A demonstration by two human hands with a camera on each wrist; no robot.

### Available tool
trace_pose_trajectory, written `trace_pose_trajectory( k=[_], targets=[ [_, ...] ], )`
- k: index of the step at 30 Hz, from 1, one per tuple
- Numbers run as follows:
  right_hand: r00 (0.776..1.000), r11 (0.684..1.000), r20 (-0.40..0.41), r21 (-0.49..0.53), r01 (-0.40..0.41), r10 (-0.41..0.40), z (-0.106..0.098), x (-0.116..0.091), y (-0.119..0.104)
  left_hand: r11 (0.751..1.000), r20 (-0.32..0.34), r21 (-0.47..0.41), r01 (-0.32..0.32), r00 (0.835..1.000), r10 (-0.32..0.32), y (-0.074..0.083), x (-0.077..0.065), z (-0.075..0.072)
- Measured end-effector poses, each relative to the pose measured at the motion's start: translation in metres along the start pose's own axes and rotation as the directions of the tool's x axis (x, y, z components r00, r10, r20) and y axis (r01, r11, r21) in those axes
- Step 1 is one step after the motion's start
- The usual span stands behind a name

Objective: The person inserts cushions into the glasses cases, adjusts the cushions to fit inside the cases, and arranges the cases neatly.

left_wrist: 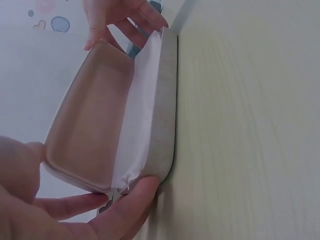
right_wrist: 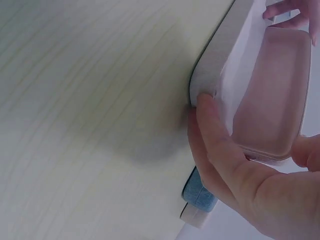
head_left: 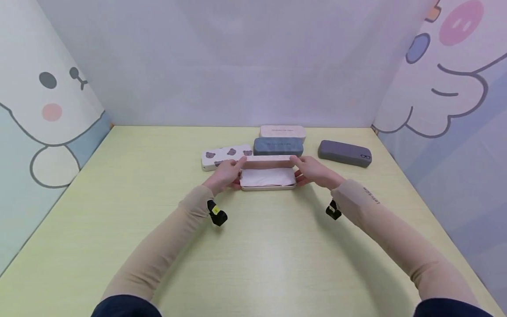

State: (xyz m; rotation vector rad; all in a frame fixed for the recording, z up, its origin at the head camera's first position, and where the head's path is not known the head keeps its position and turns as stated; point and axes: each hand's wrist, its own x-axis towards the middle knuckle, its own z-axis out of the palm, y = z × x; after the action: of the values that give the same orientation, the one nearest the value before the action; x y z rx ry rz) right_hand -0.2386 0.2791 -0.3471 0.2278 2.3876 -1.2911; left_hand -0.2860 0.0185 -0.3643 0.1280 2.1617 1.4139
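An open glasses case [head_left: 267, 188] lies on the table between both hands, its pinkish-brown lid interior [left_wrist: 95, 120] raised toward the back. White cloth [head_left: 267, 177] fills its base. My left hand [head_left: 226, 175] grips the left end, thumb at the lid's edge and fingers along the base. At the right end my right hand [head_left: 314, 171] holds it the same way, with the thumb on the lid rim and fingers [right_wrist: 215, 130] against the base's side. What lies beneath the cloth is hidden.
Right behind the open case lie a blue case [head_left: 278, 146] and a pink case [head_left: 283, 131]. A white case with bear heads [head_left: 222, 155] is beside the left hand. A dark grey case [head_left: 344, 153] lies to the right. Printed fabric walls [head_left: 237, 66] border the table [head_left: 261, 246].
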Motion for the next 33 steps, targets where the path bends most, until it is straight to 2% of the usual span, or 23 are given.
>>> trace_pose_trajectory(
  k=[13,24,33],
  targets=[
    [0.998,0.999,0.036,0.017,0.049,-0.050,0.000,-0.007,0.003,0.996,0.075,-0.081,-0.030,0.997,0.036,-0.008,0.002,-0.004],
    [0.996,0.995,0.030,0.045,0.085,-0.086,0.004,-0.010,0.006,0.993,0.091,-0.109,-0.047,0.994,0.057,-0.014,0.000,-0.006],
    [0.996,0.996,0.038,0.023,0.084,-0.085,0.006,-0.011,0.006,0.986,0.099,-0.137,-0.091,0.990,0.105,-0.019,-0.002,-0.006]
  ],
)
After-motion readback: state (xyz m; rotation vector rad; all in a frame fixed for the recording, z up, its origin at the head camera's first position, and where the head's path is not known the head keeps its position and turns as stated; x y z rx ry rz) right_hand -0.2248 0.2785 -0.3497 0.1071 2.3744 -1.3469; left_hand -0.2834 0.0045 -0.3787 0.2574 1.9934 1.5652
